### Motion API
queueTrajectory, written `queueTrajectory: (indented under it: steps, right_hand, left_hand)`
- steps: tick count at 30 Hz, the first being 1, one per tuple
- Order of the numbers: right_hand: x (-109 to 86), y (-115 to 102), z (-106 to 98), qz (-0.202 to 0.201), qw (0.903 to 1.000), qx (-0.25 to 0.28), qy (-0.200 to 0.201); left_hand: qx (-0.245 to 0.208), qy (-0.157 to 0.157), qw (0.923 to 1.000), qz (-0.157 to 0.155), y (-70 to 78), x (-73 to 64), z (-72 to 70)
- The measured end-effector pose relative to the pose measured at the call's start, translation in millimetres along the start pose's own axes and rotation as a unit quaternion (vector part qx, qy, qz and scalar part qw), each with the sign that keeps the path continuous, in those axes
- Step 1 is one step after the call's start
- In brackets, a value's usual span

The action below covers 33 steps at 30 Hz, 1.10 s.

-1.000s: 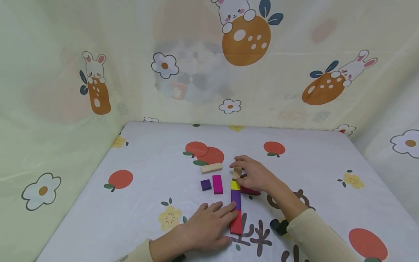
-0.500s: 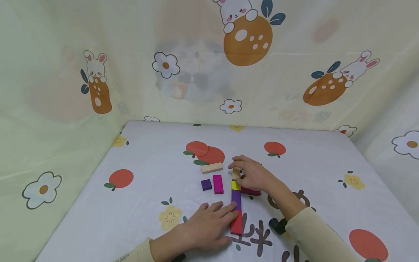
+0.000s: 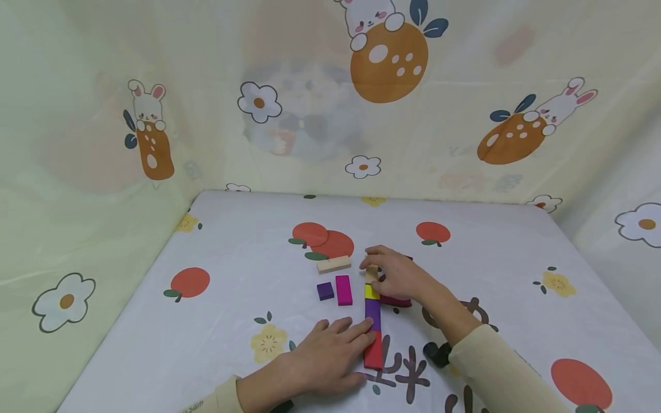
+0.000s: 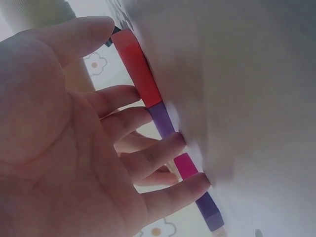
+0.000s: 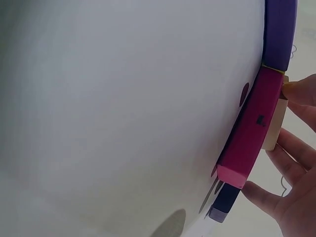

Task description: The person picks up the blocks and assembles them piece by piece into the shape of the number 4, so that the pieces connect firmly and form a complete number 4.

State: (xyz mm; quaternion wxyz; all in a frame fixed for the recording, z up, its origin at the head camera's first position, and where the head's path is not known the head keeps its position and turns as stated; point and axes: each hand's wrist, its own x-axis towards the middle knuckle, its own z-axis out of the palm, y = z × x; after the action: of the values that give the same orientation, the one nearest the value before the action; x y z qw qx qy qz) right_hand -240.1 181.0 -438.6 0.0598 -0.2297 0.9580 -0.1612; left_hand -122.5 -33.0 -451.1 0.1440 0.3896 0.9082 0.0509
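Observation:
A straight row of blocks runs away from me in the head view: a red block, a purple block, a yellow block and a plain wooden block. My left hand lies flat to the left of the row, fingertips touching the red and purple blocks. At the far end, my right hand holds the wooden block between thumb and fingers. The right wrist view shows that wooden block behind a dark pink block, which my hand partly hides from the head view.
Left of the row lie a magenta block, a small dark purple block and another plain wooden block. A dark navy block shows past the dark pink one. Patterned sheets wall the table's back and sides.
My right hand has shifted very slightly at the far end of the row, still holding the wooden block. The left hand and the other blocks stay where they were.

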Motion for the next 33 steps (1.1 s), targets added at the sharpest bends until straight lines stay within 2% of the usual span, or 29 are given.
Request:
queueTrajectory:
  steps: [12, 33]
  right_hand:
    - [0.6, -0.9, 0.3, 0.014, 0.9999, -0.001, -0.002]
    - [-0.5, -3.1, 3.4, 0.03, 0.9995, 0.013, -0.004]
  left_hand:
    - [0.009, 0.012, 0.9999, 0.007, 1.2, -1.5, -1.7]
    - [-0.007, 0.0, 1.0, 0.007, -0.8, -1.2, -0.1]
